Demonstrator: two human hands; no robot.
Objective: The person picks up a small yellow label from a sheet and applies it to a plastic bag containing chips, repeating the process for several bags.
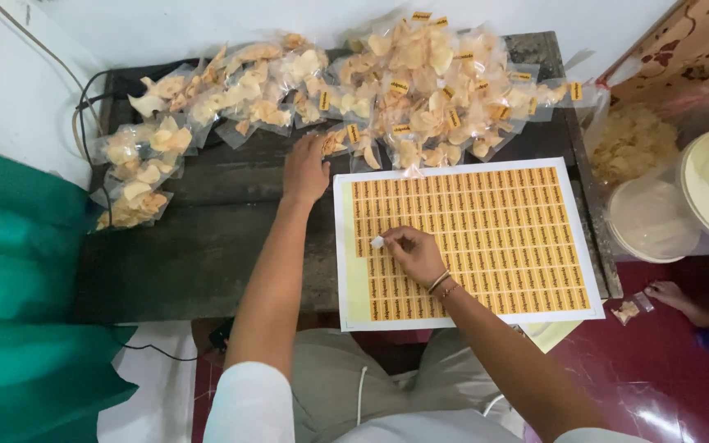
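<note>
You get soft, even light from above, bright enough to see well. The white wall (149, 25) looks a little washed out. The red floor (658, 394) shines with glare. Shadows are faint. Edges bend a bit, and small print looks blurry.

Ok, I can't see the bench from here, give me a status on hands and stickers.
Right hand pinching a sticker off the label sheet. Left hand on a chip packet. Nothing in the way.
</note>
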